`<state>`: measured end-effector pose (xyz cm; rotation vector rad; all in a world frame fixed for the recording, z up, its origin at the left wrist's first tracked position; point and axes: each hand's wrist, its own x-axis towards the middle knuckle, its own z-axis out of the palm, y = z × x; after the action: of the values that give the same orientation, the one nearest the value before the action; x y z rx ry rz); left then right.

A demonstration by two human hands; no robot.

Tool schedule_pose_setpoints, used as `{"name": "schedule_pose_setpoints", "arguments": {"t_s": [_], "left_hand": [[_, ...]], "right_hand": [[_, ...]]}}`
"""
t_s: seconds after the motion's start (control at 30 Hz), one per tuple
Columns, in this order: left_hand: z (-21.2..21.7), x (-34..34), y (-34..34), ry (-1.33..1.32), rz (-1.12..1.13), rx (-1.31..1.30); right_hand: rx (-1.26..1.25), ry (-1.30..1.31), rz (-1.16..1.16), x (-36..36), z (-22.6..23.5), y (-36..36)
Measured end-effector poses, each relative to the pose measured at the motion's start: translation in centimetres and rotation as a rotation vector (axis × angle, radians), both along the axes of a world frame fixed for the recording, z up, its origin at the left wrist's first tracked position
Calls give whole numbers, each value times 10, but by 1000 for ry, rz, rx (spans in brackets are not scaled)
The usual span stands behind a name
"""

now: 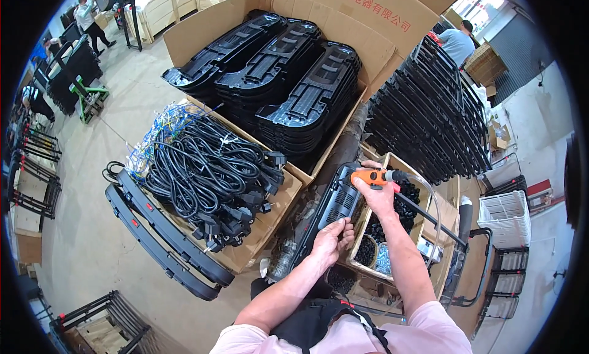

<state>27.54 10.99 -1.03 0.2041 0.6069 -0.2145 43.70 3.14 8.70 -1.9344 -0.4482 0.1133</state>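
Note:
A long black plastic cover (338, 202) with vent slots lies slanting in front of me, across a wrapped roller-like support. My left hand (331, 240) is closed at its near part, thumb on top and fingers curled by the edge. My right hand (375, 196) is wrapped round an orange power screwdriver (370, 179) over the cover's far end. From the tool's grey rear end a clear hose (434, 197) curves away to the right. The screwdriver's tip is hidden by the hand and tool body.
A carton (343, 16) holds stacked black plastic covers (307, 99). Bundled black power cords (202, 170) lie on cardboard at left, beside two curved black strips (162, 246). At right stands a wooden parts box (423, 236) of small black pieces. Black frames (429, 108) are stacked behind; people work farther off.

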Motion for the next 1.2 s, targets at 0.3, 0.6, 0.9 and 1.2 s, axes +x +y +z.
{"name": "schedule_pose_setpoints", "arguments": {"t_s": [0.3, 0.6, 0.9, 1.2], "left_hand": [[-3, 11, 2, 26, 75, -53], [-6, 21, 5, 70, 119, -66], [-15, 32, 13, 46, 273, -226], [-12, 31, 13, -8, 254, -224]], "right_hand": [[-174, 11, 75, 11, 18, 24], [-209, 30, 45, 14, 17, 17], [143, 184, 14, -67, 41, -22], [174, 207, -5, -86, 37, -36]]}}
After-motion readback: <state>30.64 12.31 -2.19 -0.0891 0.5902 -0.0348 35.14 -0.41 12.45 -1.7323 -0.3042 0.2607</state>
